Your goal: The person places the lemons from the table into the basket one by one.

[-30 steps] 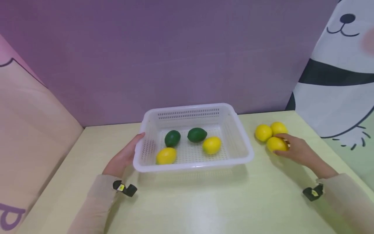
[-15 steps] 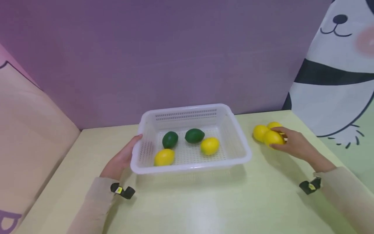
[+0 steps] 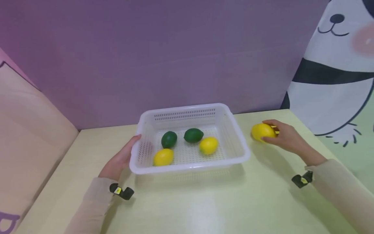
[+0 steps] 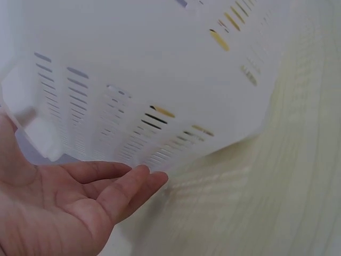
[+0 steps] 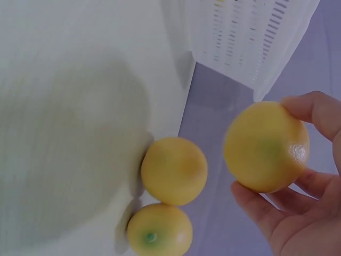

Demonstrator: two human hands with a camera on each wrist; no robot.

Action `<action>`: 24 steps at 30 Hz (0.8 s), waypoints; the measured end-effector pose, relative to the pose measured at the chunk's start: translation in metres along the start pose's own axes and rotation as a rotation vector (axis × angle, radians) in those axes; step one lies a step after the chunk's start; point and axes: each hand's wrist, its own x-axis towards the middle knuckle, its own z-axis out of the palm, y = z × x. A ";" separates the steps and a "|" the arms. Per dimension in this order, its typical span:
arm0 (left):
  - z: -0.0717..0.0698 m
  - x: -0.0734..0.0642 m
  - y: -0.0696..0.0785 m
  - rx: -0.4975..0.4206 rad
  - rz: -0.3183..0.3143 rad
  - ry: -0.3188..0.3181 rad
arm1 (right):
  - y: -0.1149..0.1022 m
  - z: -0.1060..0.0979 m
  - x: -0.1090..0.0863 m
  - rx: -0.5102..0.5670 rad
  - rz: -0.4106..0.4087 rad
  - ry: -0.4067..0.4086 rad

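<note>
A white plastic basket (image 3: pixel 190 167) stands at the middle of the table. My left hand (image 3: pixel 119 159) holds its left side, thumb at the rim; in the left wrist view the fingers (image 4: pixel 130 189) support the slotted wall from below. Two green limes, one at the left (image 3: pixel 169 139) and one beside it (image 3: pixel 193 135), lie inside with two yellow lemons (image 3: pixel 163 157). Right of the basket, my right hand (image 3: pixel 287 138) grips another lemon (image 5: pixel 265 146) between thumb and fingers, above the table. Two more lemons (image 5: pixel 174 170) sit below it in the right wrist view, hidden in the head view.
The pale table (image 3: pixel 187 201) meets a purple backdrop (image 3: pixel 181 58) along its back edge. A printed panel with a panda-like figure (image 3: pixel 330 100) borders the right side, and a beige panel (image 3: pixel 26 136) the left.
My right hand has raised the lemon and carried it leftward towards the basket, now covering the other two lemons in the head view. The left hand keeps its hold on the basket.
</note>
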 end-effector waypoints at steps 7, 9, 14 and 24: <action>0.002 -0.001 0.000 0.008 -0.008 0.027 | -0.018 -0.004 0.012 0.010 -0.036 -0.010; 0.002 0.000 0.000 0.010 -0.006 0.026 | -0.024 -0.007 0.016 0.012 -0.043 -0.012; 0.003 -0.001 0.000 0.011 -0.003 0.025 | -0.039 -0.014 0.025 0.042 -0.038 -0.029; 0.002 -0.001 0.000 0.011 -0.007 0.025 | -0.071 -0.022 0.044 0.086 -0.011 -0.070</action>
